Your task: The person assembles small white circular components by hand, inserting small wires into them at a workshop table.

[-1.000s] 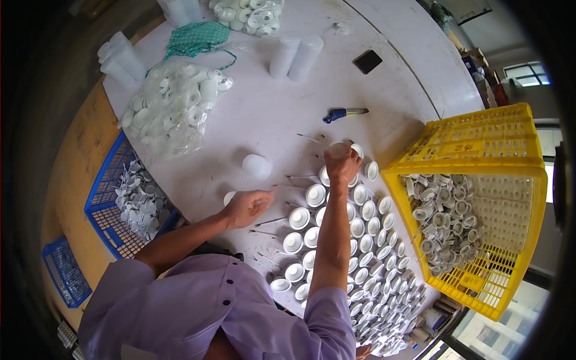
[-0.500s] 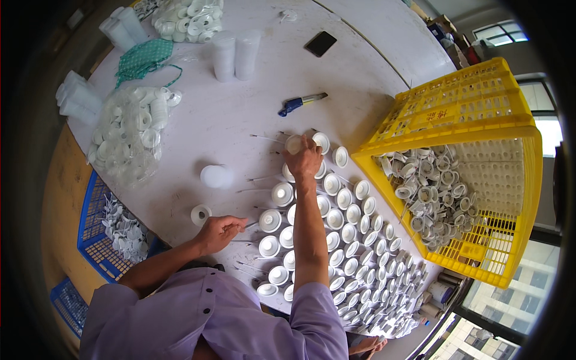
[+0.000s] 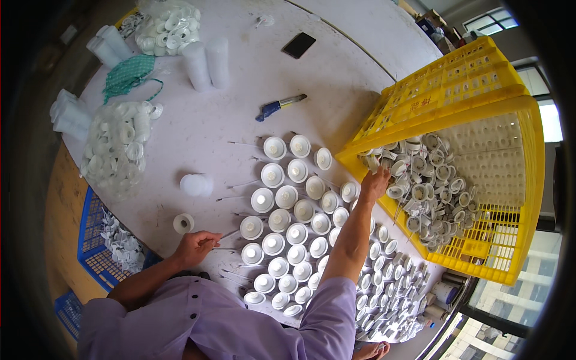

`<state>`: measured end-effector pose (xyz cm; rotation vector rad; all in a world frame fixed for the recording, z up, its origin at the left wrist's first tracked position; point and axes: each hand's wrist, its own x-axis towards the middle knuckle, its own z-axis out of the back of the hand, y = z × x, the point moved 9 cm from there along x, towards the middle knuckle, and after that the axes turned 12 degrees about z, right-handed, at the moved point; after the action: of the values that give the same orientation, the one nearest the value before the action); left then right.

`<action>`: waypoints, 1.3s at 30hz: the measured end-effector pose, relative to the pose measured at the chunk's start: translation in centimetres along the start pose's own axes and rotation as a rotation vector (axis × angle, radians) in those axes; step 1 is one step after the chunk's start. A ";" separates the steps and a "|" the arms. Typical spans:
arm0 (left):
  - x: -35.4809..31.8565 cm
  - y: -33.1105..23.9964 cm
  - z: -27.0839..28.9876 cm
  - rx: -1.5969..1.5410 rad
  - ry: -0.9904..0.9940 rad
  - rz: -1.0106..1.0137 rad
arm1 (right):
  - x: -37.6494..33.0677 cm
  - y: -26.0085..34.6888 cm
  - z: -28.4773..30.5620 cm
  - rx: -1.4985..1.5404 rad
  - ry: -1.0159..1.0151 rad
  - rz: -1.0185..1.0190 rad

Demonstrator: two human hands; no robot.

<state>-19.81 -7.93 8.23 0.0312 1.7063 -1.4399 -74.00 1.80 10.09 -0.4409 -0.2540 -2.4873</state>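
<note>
My right hand (image 3: 375,183) reaches over the near edge of the yellow crate (image 3: 384,133) to a heap of white round light fittings (image 3: 421,192) with wires. Its fingertips are among the fittings; whether they grip one is hard to see. My left hand (image 3: 200,247) is held over the table, left of the rows, its fingers bent and pressed together near some wire ends. What it holds, if anything, I cannot make out. Between my arms, white round fittings (image 3: 279,220) sit in rows, pale domes upward, their thin wires pointing left. A white ring (image 3: 183,224) lies beyond my left hand.
A stack of translucent discs (image 3: 197,185), a bag of white rings (image 3: 117,144), a blue-handled knife (image 3: 279,107), a phone (image 3: 299,45) and a green cloth (image 3: 128,77) lie on the table. A blue crate (image 3: 90,240) stands lower left. Another person's hand (image 3: 372,350) shows below.
My right hand has moved right, from the top of the rows to the yellow crate, leaving a domed fitting there. My left hand stays near the wire ends. The whole view has shifted slightly.
</note>
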 end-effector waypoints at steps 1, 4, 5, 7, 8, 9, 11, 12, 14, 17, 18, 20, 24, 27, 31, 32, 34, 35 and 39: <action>-0.1 -0.2 -0.2 0.000 -0.002 -0.004 | 0.3 -1.2 -0.6 -0.009 0.067 -0.014; -0.5 -0.7 0.0 -0.029 -0.017 -0.006 | -0.1 -1.5 -0.2 0.000 0.043 0.030; -0.6 -1.0 0.0 -0.003 -0.014 -0.001 | -0.4 -1.6 0.4 0.042 0.022 0.019; -0.9 -1.2 -0.1 0.021 -0.009 -0.001 | -1.0 -2.2 2.3 0.138 -0.072 0.005; -1.0 -1.1 -0.2 0.029 -0.002 -0.001 | -1.1 -2.7 2.6 0.139 -0.077 0.008; -1.0 -0.8 -0.5 0.034 0.009 -0.002 | -1.3 -3.6 3.1 0.230 -0.097 -0.029; -1.1 -0.4 -0.9 0.049 0.016 -0.028 | -1.7 -4.6 2.7 0.423 -0.004 -0.124; -1.2 -0.5 -1.2 0.071 0.029 -0.051 | -2.0 -4.4 2.9 0.420 -0.016 -0.119; -1.4 -0.4 -2.1 0.099 0.087 -0.032 | -2.3 -3.5 3.3 0.263 -0.133 0.068; -2.4 -0.2 -2.2 0.147 0.102 -0.003 | -1.8 -3.7 1.1 0.307 -0.048 -0.038; -2.9 0.1 -1.8 0.171 0.082 0.001 | -2.0 -4.4 -0.9 0.372 0.058 -0.168; -3.7 1.3 -0.8 0.130 0.029 0.009 | -1.7 -7.0 -2.6 0.370 0.056 -0.202; -5.0 4.8 2.4 -0.026 -0.111 0.027 | -1.3 -7.4 -4.2 0.349 0.032 -0.367; -5.8 5.3 3.5 -0.020 -0.183 0.078 | -0.3 -6.9 -5.4 0.189 0.051 -0.337; -5.6 4.8 3.5 0.024 -0.214 0.106 | 0.4 -7.1 -6.3 0.321 0.060 -0.418; -5.4 4.6 3.2 0.041 -0.204 0.113 | 0.5 -7.3 -6.8 0.314 0.079 -0.452; -4.7 4.2 2.7 0.034 -0.183 0.078 | 0.3 -9.3 -7.0 0.296 0.084 -0.505; -4.3 3.9 2.3 0.026 -0.159 0.045 | 0.4 -10.5 -6.7 0.282 0.044 -0.473; -3.8 1.6 1.2 0.069 -0.113 0.025 | -1.6 -11.0 -2.0 0.205 -0.213 -0.370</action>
<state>-15.93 -6.50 9.41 0.0086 1.5590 -1.4548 -79.73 10.96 6.72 -0.6197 -0.7271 -2.7307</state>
